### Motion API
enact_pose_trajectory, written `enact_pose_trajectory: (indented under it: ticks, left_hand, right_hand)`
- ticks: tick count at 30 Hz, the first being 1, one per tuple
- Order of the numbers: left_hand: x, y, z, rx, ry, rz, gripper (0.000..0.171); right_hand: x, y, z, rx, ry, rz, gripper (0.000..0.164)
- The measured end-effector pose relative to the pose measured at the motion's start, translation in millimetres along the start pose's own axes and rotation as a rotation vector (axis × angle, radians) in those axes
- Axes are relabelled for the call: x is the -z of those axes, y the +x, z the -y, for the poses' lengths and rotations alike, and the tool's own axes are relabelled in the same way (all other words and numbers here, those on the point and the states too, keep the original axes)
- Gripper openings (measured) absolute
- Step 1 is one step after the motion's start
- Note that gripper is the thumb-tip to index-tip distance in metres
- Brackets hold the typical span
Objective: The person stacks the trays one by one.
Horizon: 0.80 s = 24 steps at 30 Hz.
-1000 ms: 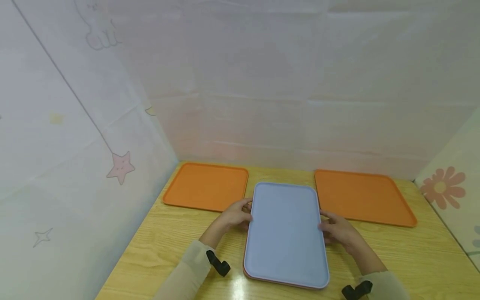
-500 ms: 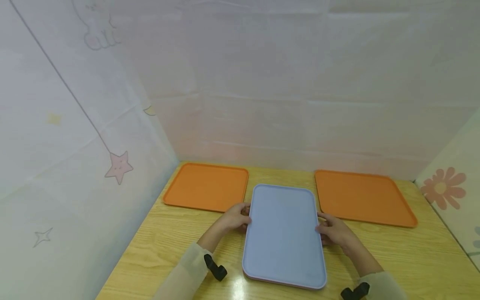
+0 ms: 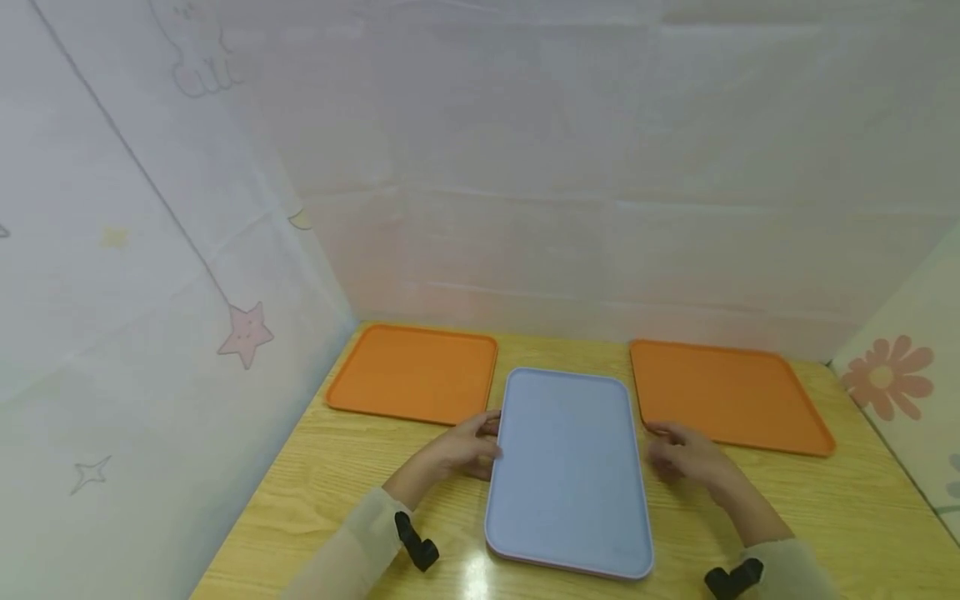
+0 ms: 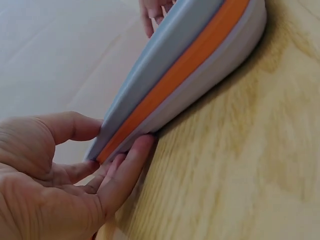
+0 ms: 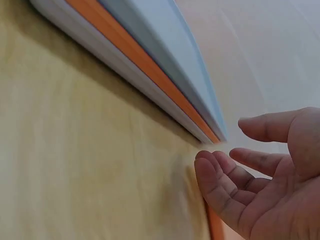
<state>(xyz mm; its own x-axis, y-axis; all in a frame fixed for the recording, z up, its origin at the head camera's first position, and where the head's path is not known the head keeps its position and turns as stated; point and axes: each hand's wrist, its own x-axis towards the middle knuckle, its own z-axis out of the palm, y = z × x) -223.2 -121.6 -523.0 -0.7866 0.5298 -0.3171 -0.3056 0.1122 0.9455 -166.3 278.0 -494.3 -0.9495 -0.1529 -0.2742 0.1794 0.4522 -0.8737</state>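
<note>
Trays in a stack [image 3: 570, 475], pale blue on top, lie mid-table in the head view, long sides running away from the person. Left hand [image 3: 461, 447] is right there at the stack's left edge, touching it; right hand [image 3: 693, 458] sits just beside the opposite edge, a strip of wood showing between. Further back on the wooden table [image 3: 300, 483], we've got the left orange tray [image 3: 416, 375] and the right orange tray [image 3: 727, 396], the latter close to the right fingertips.

Over to the left wrist: thumb against the upper rim, fingertips lower on the side, all parted and gently bent, touching rather than gripping. Look at those layers: blue, an orange band [image 4: 182, 70], then a pale grey layer [image 4: 215, 67] next to the wood.

Right wrist view: fingers loosely curved, thumb well apart, holding nothing, the stack's corner just beyond the fingertips.
</note>
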Motion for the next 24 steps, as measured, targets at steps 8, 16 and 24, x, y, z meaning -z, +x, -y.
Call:
enact_pose_trajectory:
  ticks: [8,16,24]
  left_hand:
    - [0.5,-4.2,5.0,-0.015,0.004,0.014,0.082]
    - [3.7,-4.8,9.7,-0.029,0.002,0.000,0.084]
    - [1.4,-2.8,5.9,-0.033,0.009,0.009,0.084]
  right_hand:
    - [77,-11,-9,0.086,-0.203,-0.033,0.070]
    - [144,-3,-47,0.028,-0.396,-0.208,0.071]
    - [186,-7,-77,-0.018,-0.615,-0.346,0.066]
